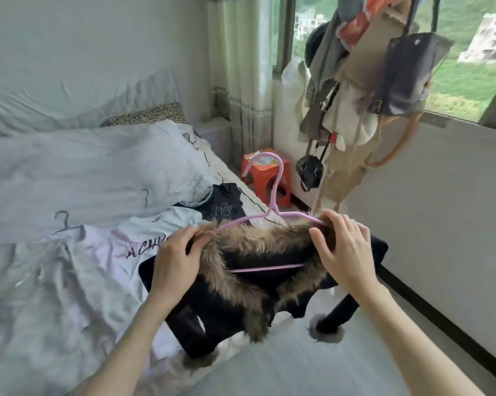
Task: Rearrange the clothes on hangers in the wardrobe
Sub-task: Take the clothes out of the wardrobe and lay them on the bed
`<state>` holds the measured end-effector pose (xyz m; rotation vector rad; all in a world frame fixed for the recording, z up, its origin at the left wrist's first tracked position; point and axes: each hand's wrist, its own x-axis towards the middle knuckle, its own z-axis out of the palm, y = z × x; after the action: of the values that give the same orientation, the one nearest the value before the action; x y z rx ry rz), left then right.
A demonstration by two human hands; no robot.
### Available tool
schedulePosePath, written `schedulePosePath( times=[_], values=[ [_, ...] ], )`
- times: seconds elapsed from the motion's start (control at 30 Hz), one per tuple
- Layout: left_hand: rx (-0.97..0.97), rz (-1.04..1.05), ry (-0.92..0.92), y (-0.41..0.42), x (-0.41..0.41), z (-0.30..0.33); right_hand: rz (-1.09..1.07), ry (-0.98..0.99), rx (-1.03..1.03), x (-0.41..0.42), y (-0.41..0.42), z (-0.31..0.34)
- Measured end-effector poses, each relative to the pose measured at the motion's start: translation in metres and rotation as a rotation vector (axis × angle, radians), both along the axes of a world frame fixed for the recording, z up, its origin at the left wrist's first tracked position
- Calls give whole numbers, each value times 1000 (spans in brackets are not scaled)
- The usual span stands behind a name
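Note:
A black coat [235, 310] with a brown fur collar [258, 244] hangs on a pink hanger [278, 192] above the bed's edge. My left hand [175, 258] grips the collar at the coat's left shoulder. At the right shoulder, my right hand [346, 250] holds the collar and the hanger's end. The hanger's hook points up, free of any rail. Several other garments on dark hangers lie on the bed: a white printed shirt [127, 241], a dark top [221, 207] and a pale garment [84, 172].
The bed [27, 324] fills the left side. An orange plastic stool [265, 178] stands by the curtain. Bags and clothes hang on a stand [364, 90] before the window at right. Pale floor [312, 367] lies between bed and wall.

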<state>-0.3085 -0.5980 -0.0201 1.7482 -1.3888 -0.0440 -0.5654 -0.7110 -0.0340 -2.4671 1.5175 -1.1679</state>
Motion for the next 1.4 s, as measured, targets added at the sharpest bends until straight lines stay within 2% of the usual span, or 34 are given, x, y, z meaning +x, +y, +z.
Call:
schedulePosePath(
  times=[0.27,0.47,0.7,0.83,1.03,1.4],
  values=[
    [-23,235,31,-17,76,10,75,63,-149,93,-84,13],
    [-68,283,43,-75,150,6,115,49,-135,174,-152,23],
    [29,281,66,-155,218,-24,172,72,-137,240,-233,9],
    [112,302,76,-209,251,-54,202,105,-65,276,-291,-20],
    [285,355,95,-299,312,-120,247,200,149,343,-389,-84],
    [526,466,81,-421,423,-239,306,222,368,477,-525,-204]
  ],
)
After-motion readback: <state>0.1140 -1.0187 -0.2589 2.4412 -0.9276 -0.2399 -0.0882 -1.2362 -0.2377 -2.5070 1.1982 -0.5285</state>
